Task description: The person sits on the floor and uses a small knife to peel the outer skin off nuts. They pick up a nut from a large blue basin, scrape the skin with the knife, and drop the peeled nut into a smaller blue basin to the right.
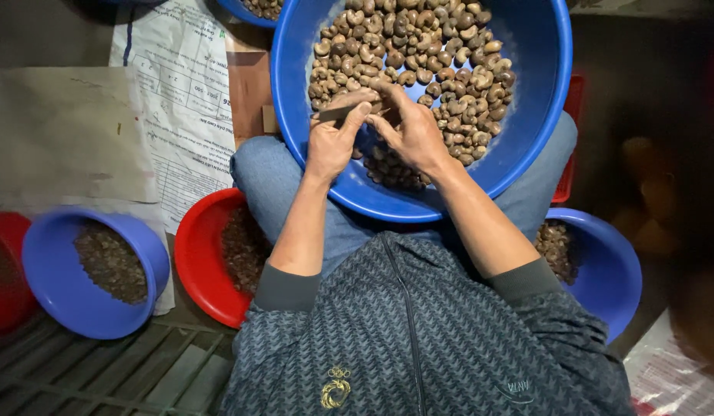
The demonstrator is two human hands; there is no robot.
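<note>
Small blue bowl (95,273) of dark shells at lower left, red bowl (210,258) beside it, left hand (332,139) grip clamped on a small knife (343,110), right hand (409,127) fingers pinched on a cashew nut (381,98), both over the big blue basin (526,146) of nuts, upper centre.

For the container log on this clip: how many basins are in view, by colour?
Blue basins: 4, the big one on the lap, one at left, one at right, one at the top edge
Red basins: 2
Total: 6
</note>
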